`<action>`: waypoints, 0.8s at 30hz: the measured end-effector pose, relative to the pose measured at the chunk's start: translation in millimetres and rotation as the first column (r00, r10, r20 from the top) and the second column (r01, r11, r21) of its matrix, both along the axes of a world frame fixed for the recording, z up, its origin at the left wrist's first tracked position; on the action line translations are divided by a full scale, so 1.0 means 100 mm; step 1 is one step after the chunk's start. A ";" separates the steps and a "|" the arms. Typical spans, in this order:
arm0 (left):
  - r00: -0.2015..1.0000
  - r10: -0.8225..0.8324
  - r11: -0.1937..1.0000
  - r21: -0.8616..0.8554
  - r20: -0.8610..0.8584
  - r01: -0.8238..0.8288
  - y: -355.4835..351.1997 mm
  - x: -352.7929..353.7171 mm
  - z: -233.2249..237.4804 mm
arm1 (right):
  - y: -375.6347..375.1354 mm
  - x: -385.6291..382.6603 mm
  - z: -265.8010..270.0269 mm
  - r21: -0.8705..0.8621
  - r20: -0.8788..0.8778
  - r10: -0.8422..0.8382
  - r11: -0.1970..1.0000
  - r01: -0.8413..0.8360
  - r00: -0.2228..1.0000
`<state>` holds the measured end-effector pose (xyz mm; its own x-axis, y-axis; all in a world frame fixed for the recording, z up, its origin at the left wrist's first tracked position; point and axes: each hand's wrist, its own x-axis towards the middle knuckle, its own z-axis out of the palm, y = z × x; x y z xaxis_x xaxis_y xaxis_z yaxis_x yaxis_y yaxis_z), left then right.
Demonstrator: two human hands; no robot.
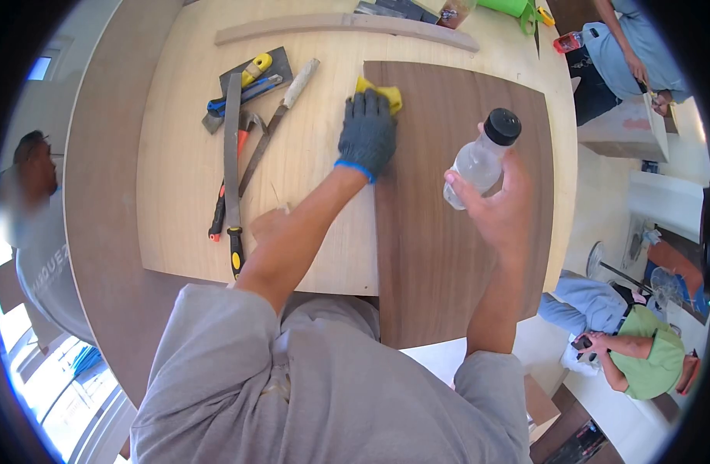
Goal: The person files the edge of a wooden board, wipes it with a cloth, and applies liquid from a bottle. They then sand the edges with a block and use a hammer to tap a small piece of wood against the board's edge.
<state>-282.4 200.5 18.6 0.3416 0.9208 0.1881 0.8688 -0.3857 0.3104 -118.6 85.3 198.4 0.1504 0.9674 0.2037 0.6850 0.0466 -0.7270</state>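
Observation:
My left hand (367,138), in a dark grey glove with a blue cuff, presses its fingers on a folded yellow cloth (386,96). The cloth lies at the upper left corner of a dark wood-grain board (455,263). Bare, my right hand (498,209) is wrapped round a clear plastic bottle (477,166) with a black cap (503,126), held tilted above the board. Whatever liquid the bottle holds is hard to make out.
Left on the pale tabletop (324,232) lie a long file (232,147), a hammer (250,124), a blue cutter (262,87) and other tools. A curved wood strip (347,23) lies at the back. Several people stand around the table.

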 end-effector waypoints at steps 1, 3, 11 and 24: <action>1.000 -0.010 1.000 -0.010 0.016 0.010 -0.20 -0.04 0.02 | 0.00 -0.01 0.02 0.008 -0.031 0.016 1.000 -0.016 0.999; 0.998 -0.043 0.999 -0.032 0.039 0.044 -0.75 -0.10 0.05 | 0.01 -0.05 0.01 0.015 -0.101 0.052 0.999 -0.051 0.994; 0.897 0.035 0.968 -0.239 0.441 0.079 -0.75 -0.11 -0.09 | 0.69 -1.32 -0.68 0.199 -0.184 0.450 0.888 -0.415 0.874; 0.986 -0.081 0.996 0.042 0.147 0.075 -0.78 -0.16 0.00 | 0.68 -0.54 -1.22 -0.332 -0.515 -0.124 0.941 -0.064 0.848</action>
<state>-298.6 122.7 18.9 0.3781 0.8840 0.2749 0.7810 -0.4640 0.4180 -172.7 153.0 76.3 0.1730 0.9559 -0.2373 0.1954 -0.2695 -0.9430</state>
